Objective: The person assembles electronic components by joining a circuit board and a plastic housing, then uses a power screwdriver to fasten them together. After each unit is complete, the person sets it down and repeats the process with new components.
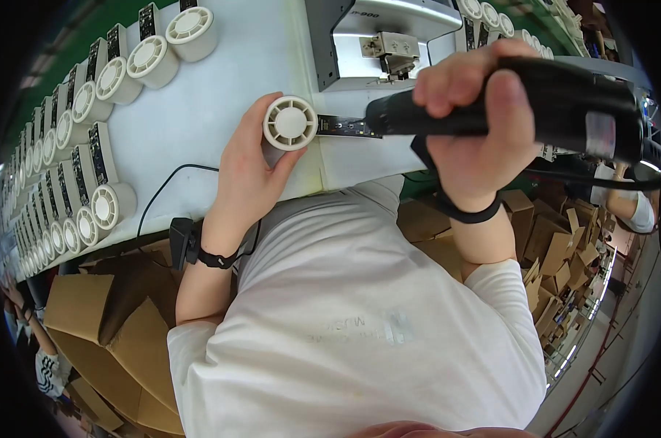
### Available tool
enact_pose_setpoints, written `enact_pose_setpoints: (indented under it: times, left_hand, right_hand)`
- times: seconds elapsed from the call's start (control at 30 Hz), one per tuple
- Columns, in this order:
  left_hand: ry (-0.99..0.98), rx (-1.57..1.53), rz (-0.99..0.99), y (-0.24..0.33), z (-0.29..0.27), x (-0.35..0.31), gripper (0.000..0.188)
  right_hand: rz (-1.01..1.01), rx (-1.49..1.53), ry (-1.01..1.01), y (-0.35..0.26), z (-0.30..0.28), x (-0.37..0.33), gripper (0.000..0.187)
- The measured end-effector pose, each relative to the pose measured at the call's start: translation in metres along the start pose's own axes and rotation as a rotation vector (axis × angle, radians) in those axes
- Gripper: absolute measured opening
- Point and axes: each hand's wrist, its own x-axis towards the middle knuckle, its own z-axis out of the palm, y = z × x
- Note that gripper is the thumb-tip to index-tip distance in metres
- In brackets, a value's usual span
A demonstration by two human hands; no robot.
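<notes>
My left hand (244, 164) grips a white round housing (290, 123) with a spoked, vented face, fingers and thumb curved around its sides. A narrow black circuit board (338, 125) extends from the housing to the right. My right hand (480, 139) is wrapped around a thick black electric screwdriver (571, 109), held nearly level. Its nose points left and overlaps the board's right part. Whether the bit touches a screw cannot be made out.
A silver-grey screw feeder (389, 40) stands just behind the board. Rows of similar white housings (149, 62) with boards line the table's left side; more stand at far right. A thin black cable (171, 175) crosses the table edge. Cardboard boxes (119, 343) lie below.
</notes>
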Motion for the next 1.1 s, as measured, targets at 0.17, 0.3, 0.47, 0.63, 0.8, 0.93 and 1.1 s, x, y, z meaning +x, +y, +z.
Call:
enact_pose_setpoints:
  times: [0.17,0.3,0.47,0.63,0.8,0.93,1.1]
  left_hand:
    - [0.012,0.008,0.019,-0.002,0.0,-0.001,0.064]
    - [0.007,-0.017,0.003,-0.003,0.001,-0.002,0.065]
    - [-0.001,-0.005,0.033,-0.003,0.0,-0.001,0.065]
    - [-0.003,0.009,0.014,-0.003,0.001,-0.004,0.063]
    - [0.014,0.029,0.05,-0.002,0.0,-0.002,0.062]
    - [-0.014,0.016,0.032,-0.002,-0.003,0.001,0.061]
    - [0.016,0.088,0.099,-0.003,-0.007,0.001,0.062]
  right_hand:
    - [0.043,-0.11,-0.062,-0.002,0.031,-0.018,0.031]
    - [0.092,-0.151,-0.06,0.001,0.036,-0.018,0.034]
    - [0.033,-0.059,-0.077,0.019,0.032,-0.017,0.033]
    - [0.045,-0.108,-0.136,0.018,0.035,-0.017,0.032]
    - [-0.094,-0.366,-0.365,0.025,0.025,-0.015,0.034]
    - [-0.079,-0.28,-0.293,0.029,0.031,-0.017,0.035]
    - [-0.049,-0.14,-0.155,0.032,0.045,-0.019,0.032]
